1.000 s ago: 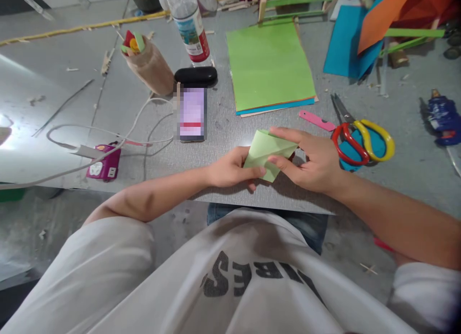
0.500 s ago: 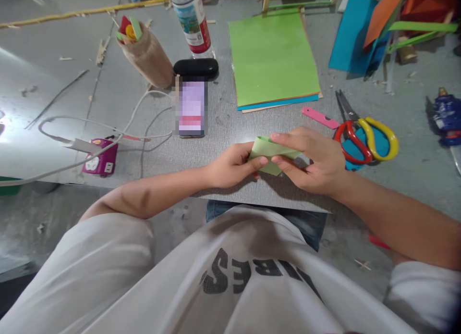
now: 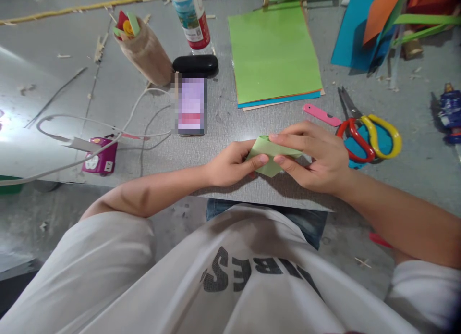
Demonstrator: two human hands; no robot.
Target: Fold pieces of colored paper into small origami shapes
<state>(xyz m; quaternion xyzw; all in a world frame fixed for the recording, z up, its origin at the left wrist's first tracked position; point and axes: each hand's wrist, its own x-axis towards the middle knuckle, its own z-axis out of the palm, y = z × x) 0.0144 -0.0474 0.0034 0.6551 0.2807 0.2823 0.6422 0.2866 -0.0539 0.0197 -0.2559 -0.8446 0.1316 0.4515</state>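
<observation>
A: Grey table [image 3: 216, 117], wood scraps [image 3: 99, 49] strewn to the left. What else lies about?

B: Bottle [image 3: 190, 21] at the far side, phone [image 3: 191, 105] nearer. Paper stack [image 3: 275, 55] ahead, green sheet on top. Right side: scissors [image 3: 355, 115] with 2 handle colours, red and yellow, partly over blue paper [image 3: 382, 136]. Pink cutter [image 3: 321, 115] near them.

A: And the piece being worked?

B: Folded paper [image 3: 271, 168], pale green, between the 2 hands, above the table's near edge. Cannot tell whether it touches the tabletop.

A: Fingers?

B: Left hand [image 3: 234, 163]: thumb on the upper face, other fingers mostly hidden beneath; reads as a pinch on the left end. Right hand [image 3: 317, 154]: fingers laid along the far edge, thumb on the near side, tips apart with paper between. Pressure cannot be told.

A: Step in hand?

B: My judgement: a fold being shaped, not yet creased hard. The upper left end gapes, darker green showing inside. The next move seems to call for lining up the edges, left pinch steady, right fingers pressing along the fold.

A: Lie of the piece?

B: Long axis roughly left to right across the body, right end a little nearer the wearer. 1 corner points down toward the wearer; right end partly covered by fingers.
</observation>
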